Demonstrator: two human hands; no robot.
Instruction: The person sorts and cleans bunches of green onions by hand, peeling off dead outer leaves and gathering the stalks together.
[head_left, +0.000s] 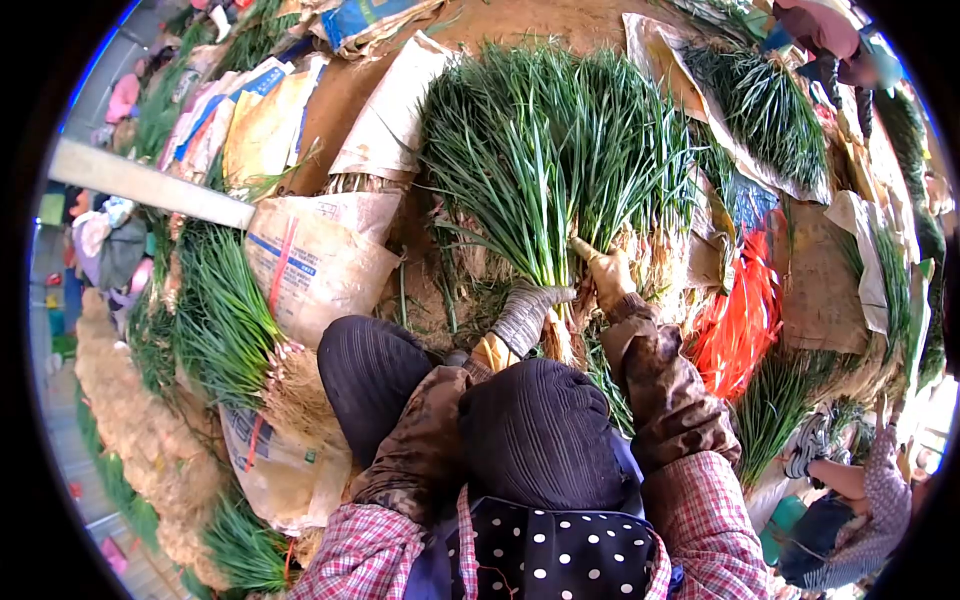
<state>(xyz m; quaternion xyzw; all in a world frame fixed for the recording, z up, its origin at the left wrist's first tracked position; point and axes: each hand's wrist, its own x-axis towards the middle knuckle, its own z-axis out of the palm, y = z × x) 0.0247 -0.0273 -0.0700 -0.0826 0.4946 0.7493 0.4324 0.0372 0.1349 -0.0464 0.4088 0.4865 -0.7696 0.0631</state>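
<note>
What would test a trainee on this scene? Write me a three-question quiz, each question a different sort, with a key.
1. True or false: the left hand is empty.
2. What colour are the glossy strips toward the picture's right side? A) blue B) red C) white
3. Fill in: the person's black apron is patterned with white ____.

Key: 1. False; it is closed around a bunch of green stalks. 2. B. 3. Dots.

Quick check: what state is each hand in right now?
Left hand: grip closed, holding a bunch of green onions.
Right hand: close beside that bunch; whether its grip is open or closed cannot be told.
</note>
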